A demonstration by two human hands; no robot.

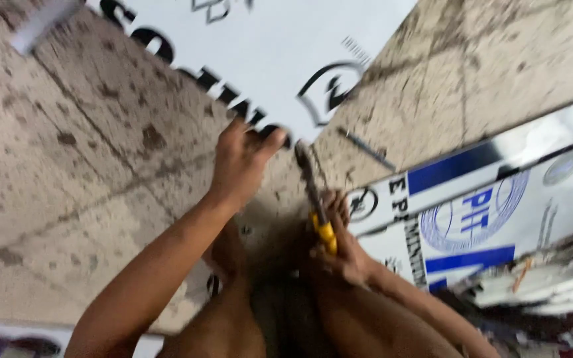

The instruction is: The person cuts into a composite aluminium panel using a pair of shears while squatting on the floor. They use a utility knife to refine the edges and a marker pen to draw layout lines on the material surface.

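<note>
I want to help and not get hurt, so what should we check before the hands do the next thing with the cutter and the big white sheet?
1. Left hand holds the white printed sheet at its lower edge: ok.
2. Right hand grips the yellow-handled cutter: ok.
3. Cutter's tip points up at the sheet's edge: ok, though the picture is blurred.
4. Left fingers clear of the tip: not ok, they sit close beside it.
5. Blade out or in: cannot tell.
6. Knees and legs away from the cutter: not ok, they lie right under both hands.
7. Other printed panels on the right kept apart from the work: ok.
</note>
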